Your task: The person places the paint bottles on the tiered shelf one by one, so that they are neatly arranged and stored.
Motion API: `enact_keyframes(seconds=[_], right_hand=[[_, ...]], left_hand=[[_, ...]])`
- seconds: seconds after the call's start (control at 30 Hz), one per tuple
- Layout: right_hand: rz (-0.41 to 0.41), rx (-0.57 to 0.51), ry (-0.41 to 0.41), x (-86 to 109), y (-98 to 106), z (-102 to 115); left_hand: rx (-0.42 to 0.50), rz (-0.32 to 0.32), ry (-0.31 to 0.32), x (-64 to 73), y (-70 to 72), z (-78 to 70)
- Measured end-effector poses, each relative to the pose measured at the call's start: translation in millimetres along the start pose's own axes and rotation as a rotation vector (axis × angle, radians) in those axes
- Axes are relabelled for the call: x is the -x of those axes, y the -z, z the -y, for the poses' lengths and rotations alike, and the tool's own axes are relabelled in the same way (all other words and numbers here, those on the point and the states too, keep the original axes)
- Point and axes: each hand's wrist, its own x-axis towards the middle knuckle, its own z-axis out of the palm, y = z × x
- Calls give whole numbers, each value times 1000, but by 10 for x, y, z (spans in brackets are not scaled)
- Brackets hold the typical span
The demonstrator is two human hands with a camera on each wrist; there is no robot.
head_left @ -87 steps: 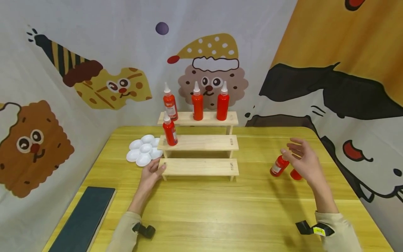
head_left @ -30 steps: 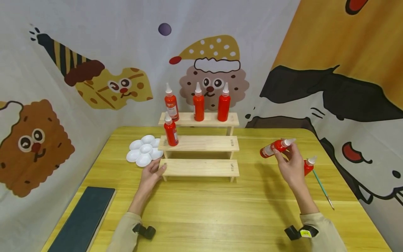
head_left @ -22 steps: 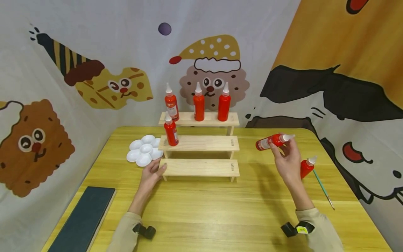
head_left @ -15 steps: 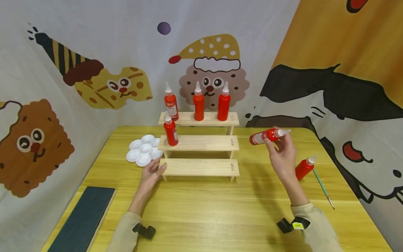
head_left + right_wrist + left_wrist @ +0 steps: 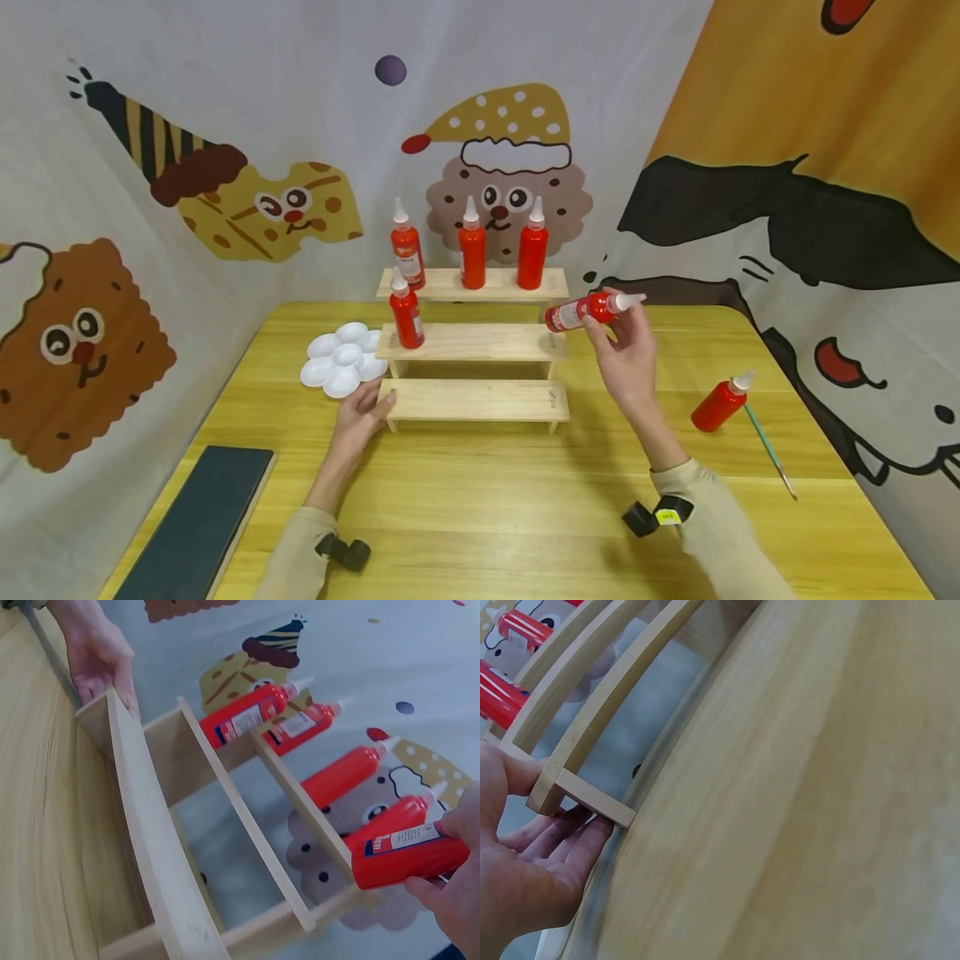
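My right hand [image 5: 628,354] grips a red paint bottle [image 5: 576,312] with a white nozzle between thumb and fingers. The bottle is tilted nearly flat, nozzle to the right, and overlaps the right end of the middle tier in the head view. My left hand [image 5: 358,417] holds the left end of the lowest tier of a wooden step shelf [image 5: 472,400]; in the left wrist view its thumb lies at the board and its fingers [image 5: 589,844] at the leg. Three red bottles [image 5: 472,257] stand on the top tier. Another red bottle [image 5: 407,318] stands at the middle tier's left end.
One more red bottle [image 5: 718,405] is on the table [image 5: 480,517] at the right, beside a green-handled paintbrush [image 5: 769,450]. A white flower-shaped palette [image 5: 347,355] lies left of the shelf. A dark flat board [image 5: 198,517] lies at the front left.
My right hand has taken hold of a bottle on the right, lifted and tilted it, and carried it left to the shelf. The left hand has stayed at the lowest tier.
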Motion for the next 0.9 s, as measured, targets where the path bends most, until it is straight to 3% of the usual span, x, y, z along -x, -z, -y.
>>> enact_keyframes(seconds=[0.57, 0.9], right_hand=[[178, -29, 16, -27, -682, -55], [280, 22, -2, -40, -994, -49]], left_hand=[[0, -3, 11, -10, 2, 17], [3, 7, 5, -27, 5, 14]])
